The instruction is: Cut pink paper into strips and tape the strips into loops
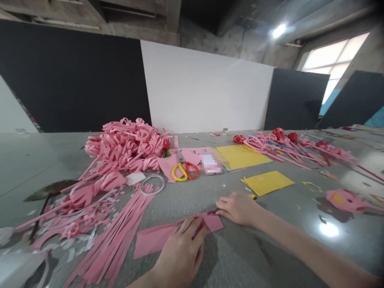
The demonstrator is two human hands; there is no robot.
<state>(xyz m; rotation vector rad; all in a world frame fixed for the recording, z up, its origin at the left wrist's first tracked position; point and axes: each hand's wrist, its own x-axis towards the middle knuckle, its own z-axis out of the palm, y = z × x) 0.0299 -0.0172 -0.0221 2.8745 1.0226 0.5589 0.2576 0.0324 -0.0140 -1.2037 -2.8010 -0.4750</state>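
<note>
A strip of pink paper (154, 240) lies flat on the grey table in front of me, slanting up to the right. Over its middle my left hand (181, 250) is bent, fingers together and pressing on the paper; a dark reddish edge shows between them. My right hand (238, 209) is at the strip's right end, its fingertips pinched at the upper edge around a small dark piece that is too unclear to name. Left of the strip a bundle of long pink paper strips (120, 240) fans toward me. A roll of tape (152, 185) lies on the bundle's far end.
Scissors (180, 170) with yellow and orange handles lie beyond the strip, beside a phone (210, 164). Curled pink paper flowers (129, 144) are heaped back left. Yellow sheets (267, 183) and more paper flowers (279, 138) lie to the right. Partition boards (207, 88) stand behind.
</note>
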